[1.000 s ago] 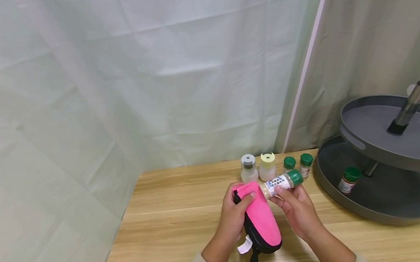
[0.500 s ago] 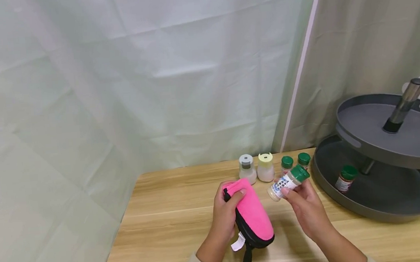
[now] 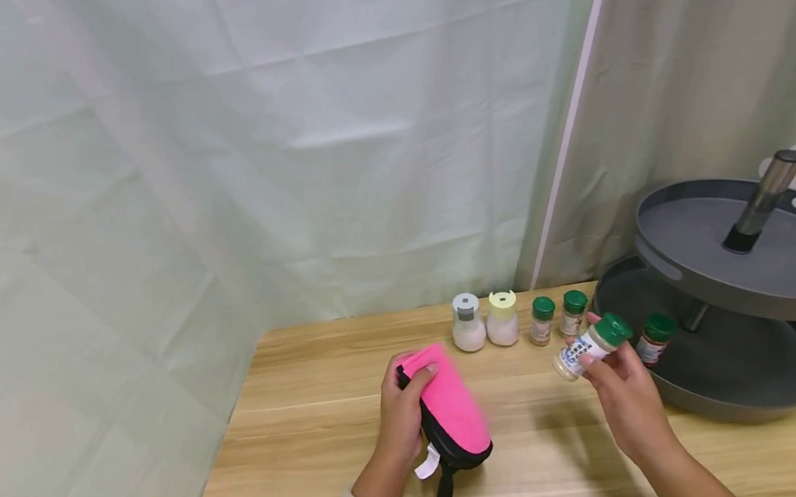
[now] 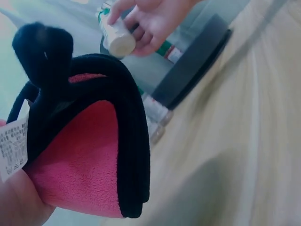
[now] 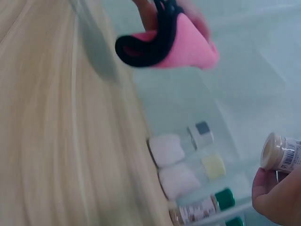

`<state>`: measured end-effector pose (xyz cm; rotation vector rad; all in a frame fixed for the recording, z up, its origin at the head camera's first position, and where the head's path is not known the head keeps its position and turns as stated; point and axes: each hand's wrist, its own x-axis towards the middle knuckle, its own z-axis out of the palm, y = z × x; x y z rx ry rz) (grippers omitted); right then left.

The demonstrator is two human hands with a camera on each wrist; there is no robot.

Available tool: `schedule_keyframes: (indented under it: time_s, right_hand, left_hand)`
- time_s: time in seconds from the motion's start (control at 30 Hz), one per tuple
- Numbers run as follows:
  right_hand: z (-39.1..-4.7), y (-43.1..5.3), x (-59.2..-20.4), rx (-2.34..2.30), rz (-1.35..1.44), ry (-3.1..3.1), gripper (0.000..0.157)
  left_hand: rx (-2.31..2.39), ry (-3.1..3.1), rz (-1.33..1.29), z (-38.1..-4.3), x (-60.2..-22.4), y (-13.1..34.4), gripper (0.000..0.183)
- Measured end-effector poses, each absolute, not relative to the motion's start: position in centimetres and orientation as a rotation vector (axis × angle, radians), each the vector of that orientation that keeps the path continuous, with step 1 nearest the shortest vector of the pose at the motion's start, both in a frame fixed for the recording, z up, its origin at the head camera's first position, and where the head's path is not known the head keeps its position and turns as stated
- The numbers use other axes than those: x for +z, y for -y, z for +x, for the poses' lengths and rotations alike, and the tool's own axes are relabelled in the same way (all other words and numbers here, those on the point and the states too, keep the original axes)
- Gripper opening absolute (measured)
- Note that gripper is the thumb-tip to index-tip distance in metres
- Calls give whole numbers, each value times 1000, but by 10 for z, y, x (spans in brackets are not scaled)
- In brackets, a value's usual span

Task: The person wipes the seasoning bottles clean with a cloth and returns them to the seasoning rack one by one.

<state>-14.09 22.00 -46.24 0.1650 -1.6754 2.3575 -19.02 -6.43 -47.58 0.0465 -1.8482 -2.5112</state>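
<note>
My left hand (image 3: pixel 400 416) grips a folded pink cloth (image 3: pixel 455 404) with black edging, a black loop and a white label, its thumb on top. In the left wrist view the folded layers of the cloth (image 4: pixel 84 160) fill the near left. To the right, my right hand (image 3: pixel 627 394) holds a spice jar (image 3: pixel 582 352) with a green lid and a printed label, tilted with its base down to the left. Light powder shows inside it. Fingers and thumb wrap the jar near its lid. The right wrist view catches only the base end of this jar (image 5: pixel 277 153).
Two white-bodied shakers, one grey-topped (image 3: pixel 468 325) and one yellow-topped (image 3: pixel 503 322), stand at the table's back edge. Beside them are two green-lidded jars (image 3: pixel 543 323). A dark two-tier round tray (image 3: pixel 740 401) stands at right, with another green-lidded jar (image 3: pixel 654 341) on its lower level.
The spice jar was against the cloth a second ago; my right hand has carried it right, away from it. My left hand has moved left and down with the cloth.
</note>
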Motion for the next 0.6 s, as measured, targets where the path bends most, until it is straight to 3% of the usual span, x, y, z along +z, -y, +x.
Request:
schedule_keyframes:
  time_s: [0.6]
  right_hand:
    - [-128, -293, -490, 2132, 86, 1673, 62]
  left_hand:
    - [-2500, 1922, 225, -197, -517, 92, 29]
